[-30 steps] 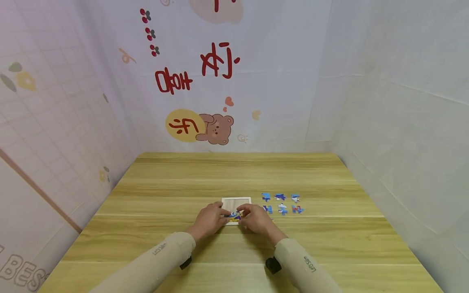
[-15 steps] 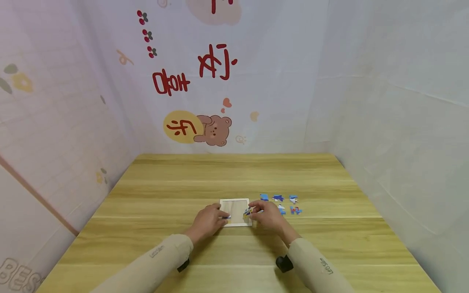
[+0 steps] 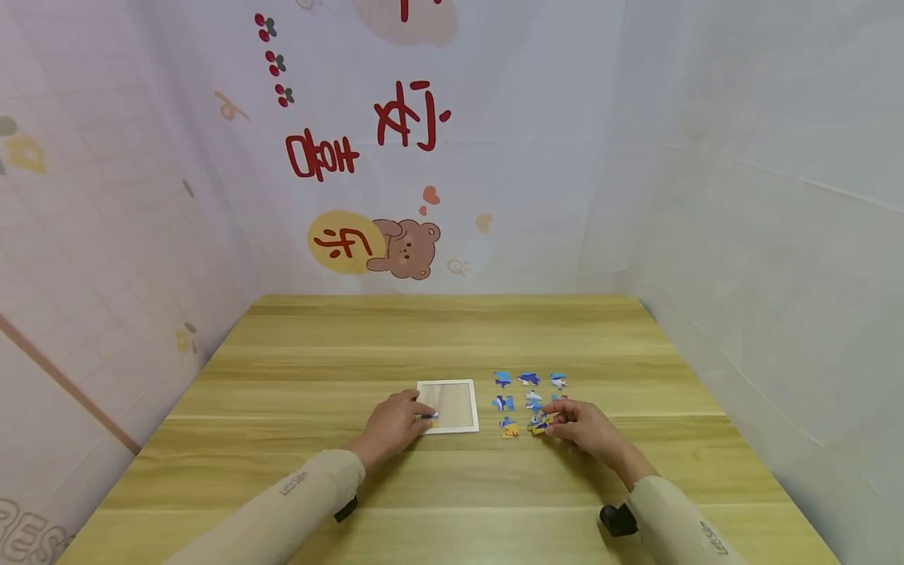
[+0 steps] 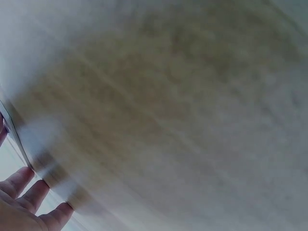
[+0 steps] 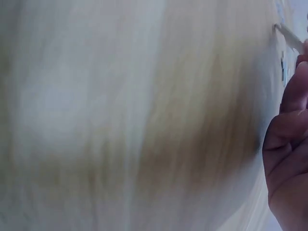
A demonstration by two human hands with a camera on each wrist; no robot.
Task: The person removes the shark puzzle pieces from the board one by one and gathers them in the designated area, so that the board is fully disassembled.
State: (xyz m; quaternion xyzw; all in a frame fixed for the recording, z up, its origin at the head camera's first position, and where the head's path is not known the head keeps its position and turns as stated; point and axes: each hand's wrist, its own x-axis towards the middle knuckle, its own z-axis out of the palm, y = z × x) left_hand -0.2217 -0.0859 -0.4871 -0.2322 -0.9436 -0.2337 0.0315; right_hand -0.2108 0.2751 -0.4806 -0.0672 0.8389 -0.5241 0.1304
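Observation:
A white-rimmed puzzle frame (image 3: 475, 408) lies flat on the table. My left hand (image 3: 392, 425) is at its left side, and its thumb and index finger pinch a small blue-and-white puzzle piece (image 3: 431, 417) in the frame's near left corner. The left wrist view shows the other fingertips (image 4: 62, 211) at the frame's edge. To the right, my right hand (image 3: 592, 430) pinches a blue-and-yellow puzzle piece (image 3: 540, 424) among the loose pieces. In the right wrist view that piece (image 5: 290, 38) shows as a thin tilted edge, one corner down at the table.
Loose puzzle pieces stand in rows right of the frame: a back row with a dark blue piece (image 3: 528, 378), a middle row with a blue piece (image 3: 503, 403), and a yellow-and-blue piece (image 3: 508, 428) in front. The right hand partly covers a red-marked piece. Pale curtains (image 3: 537, 196) bound the table.
My right hand has lifted a piece out of the frame and carried it right to the loose pieces. My left hand stays at the frame's near left corner.

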